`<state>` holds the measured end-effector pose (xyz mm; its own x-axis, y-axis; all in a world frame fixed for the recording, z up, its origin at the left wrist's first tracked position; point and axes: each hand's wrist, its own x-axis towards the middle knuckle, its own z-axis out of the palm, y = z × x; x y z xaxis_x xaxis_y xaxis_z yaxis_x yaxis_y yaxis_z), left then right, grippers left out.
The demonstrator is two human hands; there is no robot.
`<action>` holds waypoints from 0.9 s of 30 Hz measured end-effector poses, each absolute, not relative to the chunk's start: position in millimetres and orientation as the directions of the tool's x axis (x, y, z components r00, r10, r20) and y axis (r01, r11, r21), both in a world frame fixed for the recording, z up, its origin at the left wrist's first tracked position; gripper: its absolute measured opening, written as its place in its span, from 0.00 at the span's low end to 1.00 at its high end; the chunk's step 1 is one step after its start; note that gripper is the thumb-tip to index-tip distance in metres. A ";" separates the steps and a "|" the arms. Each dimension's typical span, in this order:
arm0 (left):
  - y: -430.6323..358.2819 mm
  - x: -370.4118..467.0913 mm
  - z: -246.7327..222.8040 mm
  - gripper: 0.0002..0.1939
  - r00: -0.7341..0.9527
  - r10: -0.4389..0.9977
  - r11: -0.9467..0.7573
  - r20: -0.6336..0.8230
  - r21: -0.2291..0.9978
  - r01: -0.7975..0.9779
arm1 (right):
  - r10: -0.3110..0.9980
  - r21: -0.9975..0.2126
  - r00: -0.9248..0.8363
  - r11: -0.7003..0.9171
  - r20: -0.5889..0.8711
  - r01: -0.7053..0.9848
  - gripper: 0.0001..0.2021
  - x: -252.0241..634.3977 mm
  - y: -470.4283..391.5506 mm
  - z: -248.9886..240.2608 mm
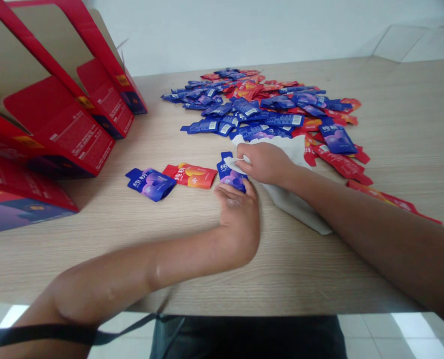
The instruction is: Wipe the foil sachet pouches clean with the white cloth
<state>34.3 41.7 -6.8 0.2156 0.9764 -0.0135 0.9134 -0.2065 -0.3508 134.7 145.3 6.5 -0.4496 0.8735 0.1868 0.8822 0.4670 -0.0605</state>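
Observation:
My right hand (262, 162) is closed on a white cloth (295, 199), whose pinched corner lies over a blue pouch (226, 172) on the table. The rest of the cloth spreads beneath my right wrist and forearm. My left hand (237, 207) rests on the lower end of that same pouch, fingers bent over it, holding it against the tabletop. Left of this pouch lie a red pouch (195, 176) and another blue pouch (151, 184), in a row.
A heap of blue and red pouches (248, 107) lies behind my hands and extends to the right on the wooden table (192, 284). Open red boxes (76, 139) stand at the left. A clear object (399, 44) is at the back right.

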 end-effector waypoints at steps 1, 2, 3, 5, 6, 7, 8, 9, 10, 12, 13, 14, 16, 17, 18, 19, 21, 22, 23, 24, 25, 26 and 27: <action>41.8 34.1 -7.6 0.27 0.218 0.976 -0.206 -0.006 -0.349 0.914 | 0.862 -0.068 -0.465 0.486 0.201 0.871 0.13 132.9 143.1 8.2; 42.1 34.0 -8.3 0.27 0.222 0.975 -0.208 0.002 -0.343 0.916 | 0.850 -0.075 -0.484 0.507 0.209 0.858 0.13 131.1 141.0 9.4; 42.3 33.8 -8.9 0.27 0.225 0.974 -0.209 0.008 -0.338 0.918 | 0.838 -0.081 -0.505 0.529 0.204 0.845 0.13 129.3 139.2 10.1; 42.6 33.4 -9.5 0.26 0.230 0.973 -0.214 0.007 -0.342 0.915 | 0.824 -0.091 -0.543 0.561 0.161 0.823 0.13 126.6 137.0 9.7; 42.7 33.2 -9.5 0.25 0.233 0.972 -0.218 0.002 -0.351 0.911 | 0.821 -0.095 -0.554 0.568 0.134 0.818 0.12 125.9 136.8 9.0; 42.6 33.0 -9.4 0.25 0.236 0.972 -0.220 -0.001 -0.363 0.905 | 0.822 -0.098 -0.558 0.568 0.110 0.817 0.12 125.8 137.1 8.1; 42.5 32.9 -9.2 0.25 0.238 0.971 -0.221 0.000 -0.374 0.901 | 0.826 -0.100 -0.556 0.563 0.093 0.820 0.12 126.1 137.8 7.1; 42.3 32.9 -8.9 0.26 0.239 0.971 -0.219 0.006 -0.380 0.899 | 0.831 -0.099 -0.550 0.556 0.083 0.825 0.12 126.7 138.8 6.3; 42.1 32.9 -8.6 0.26 0.239 0.971 -0.216 0.013 -0.382 0.899 | 0.837 -0.098 -0.542 0.548 0.078 0.831 0.12 127.6 140.0 5.7; 41.7 33.0 -7.9 0.27 0.237 0.971 -0.213 0.017 -0.377 0.902 | 0.847 -0.091 -0.526 0.532 0.077 0.842 0.13 129.8 142.5 4.4; 41.6 33.1 -7.5 0.27 0.235 0.972 -0.214 0.010 -0.375 0.902 | 0.851 -0.087 -0.519 0.524 0.080 0.847 0.13 131.0 143.8 3.7; 41.6 33.2 -7.1 0.27 0.235 0.972 -0.218 -0.001 -0.374 0.901 | 0.855 -0.083 -0.512 0.518 0.084 0.851 0.13 132.3 145.2 2.8; 41.8 33.5 -6.3 0.27 0.231 0.973 -0.223 -0.025 -0.381 0.897 | 0.861 -0.071 -0.498 0.506 0.103 0.860 0.13 134.9 148.1 0.8; 41.9 33.7 -6.0 0.27 0.228 0.973 -0.223 -0.034 -0.385 0.896 | 0.865 -0.065 -0.490 0.498 0.112 0.865 0.13 136.3 149.6 -0.2; 42.0 33.8 -5.9 0.27 0.223 0.974 -0.221 -0.039 -0.386 0.896 | 0.869 -0.058 -0.480 0.489 0.119 0.870 0.13 137.5 150.9 -1.0; 42.1 33.9 -5.8 0.27 0.220 0.975 -0.220 -0.042 -0.381 0.898 | 0.874 -0.052 -0.470 0.479 0.125 0.876 0.13 138.6 152.0 -1.3; 42.2 33.9 -6.1 0.27 0.220 0.975 -0.219 -0.038 -0.360 0.907 | 0.880 -0.045 -0.454 0.463 0.139 0.885 0.13 139.6 152.3 -0.1; 42.3 33.9 -6.2 0.27 0.221 0.975 -0.219 -0.035 -0.347 0.912 | 0.879 -0.046 -0.452 0.463 0.149 0.885 0.13 139.2 151.3 1.4; 42.3 33.8 -6.4 0.27 0.220 0.975 -0.218 -0.031 -0.336 0.916 | 0.874 -0.049 -0.458 0.471 0.163 0.881 0.13 138.2 149.5 3.5; 42.4 33.8 -6.6 0.28 0.220 0.975 -0.215 -0.024 -0.328 0.920 | 0.865 -0.054 -0.469 0.485 0.176 0.873 0.13 136.5 147.0 5.8; 42.5 33.8 -6.6 0.28 0.220 0.975 -0.214 -0.018 -0.324 0.922 | 0.854 -0.059 -0.485 0.503 0.186 0.863 0.13 134.3 143.9 8.3; 42.7 33.9 -6.5 0.27 0.219 0.976 -0.211 -0.012 -0.323 0.922 | 0.842 -0.063 -0.503 0.522 0.192 0.850 0.13 131.8 140.5 10.7; 42.9 34.0 -6.4 0.27 0.219 0.976 -0.210 -0.010 -0.325 0.922 | 0.833 -0.067 -0.520 0.539 0.188 0.840 0.13 129.3 137.2 12.6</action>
<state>34.0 42.9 -6.4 0.2190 0.9757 -0.0095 0.9220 -0.2101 -0.3252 129.3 137.2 12.6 -0.5200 0.8333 0.1876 0.8396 0.5390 -0.0673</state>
